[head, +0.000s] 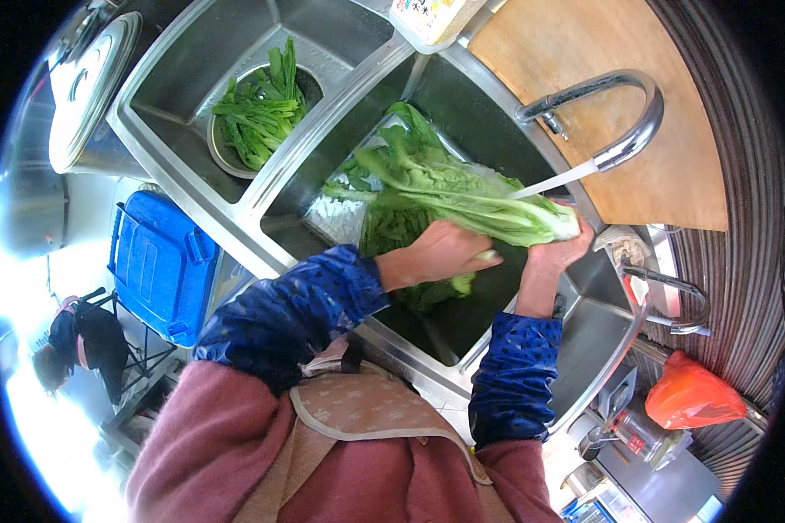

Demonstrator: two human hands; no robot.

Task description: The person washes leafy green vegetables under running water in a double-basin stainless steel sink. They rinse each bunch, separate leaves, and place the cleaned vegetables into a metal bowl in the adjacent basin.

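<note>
My right hand (562, 247) grips the pale base of a head of leafy lettuce (471, 199), which lies tilted across the middle sink basin (327, 153). Water (556, 182) from the curved chrome faucet (628, 140) runs onto the head near its base. Just beneath the head, my left hand (441, 253) is slightly blurred, its fingers curled around a pale leaf stem (487, 256). Loose green leaves (399, 229) lie in the basin below, partly hidden by the head and my left hand.
In the left basin, a metal bowl (219, 153) holds cut greens (261, 118). A wooden board (667, 176) lies behind the faucet, beside a plastic container (425, 26). A second faucet (687, 287) and a red plastic bag (690, 395) are at right. A blue lidded bin (160, 268) stands left; a person (85, 346) is beyond.
</note>
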